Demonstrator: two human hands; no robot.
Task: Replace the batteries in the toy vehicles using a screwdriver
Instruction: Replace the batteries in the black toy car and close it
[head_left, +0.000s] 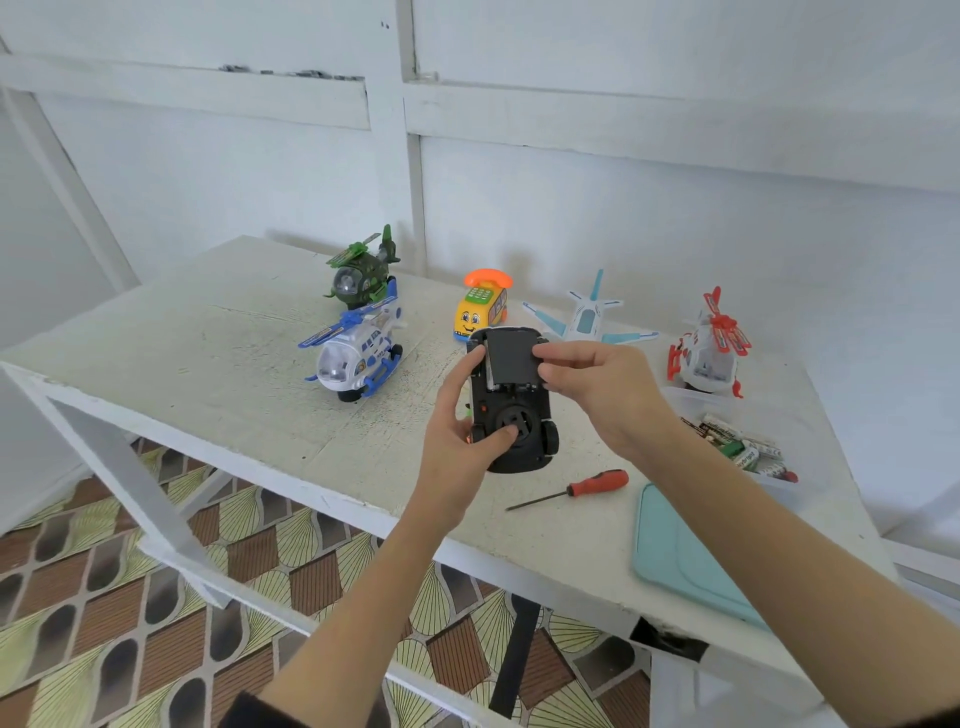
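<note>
Head view shows my left hand (460, 415) cradling the black toy car (511, 400) belly-up above the table (208, 364), thumb curled onto the round hub near its lower end, other fingers wrapped behind; I hold it that way so the underside faces me and stays steady. My right hand (592, 387) pinches the dark battery cover (511, 358) by its right edge, thumb and fingertips pressed together on it, the cover lying flat over the compartment. I judge I'm seating or lifting it; I cannot tell which. The car looks glossy black, wheels at the sides, a small red spot by my left fingers. Below my right wrist lies the red-handled screwdriver (571, 489), ready; spare batteries (743, 447) sit in a clear tub beyond my forearm.
</note>
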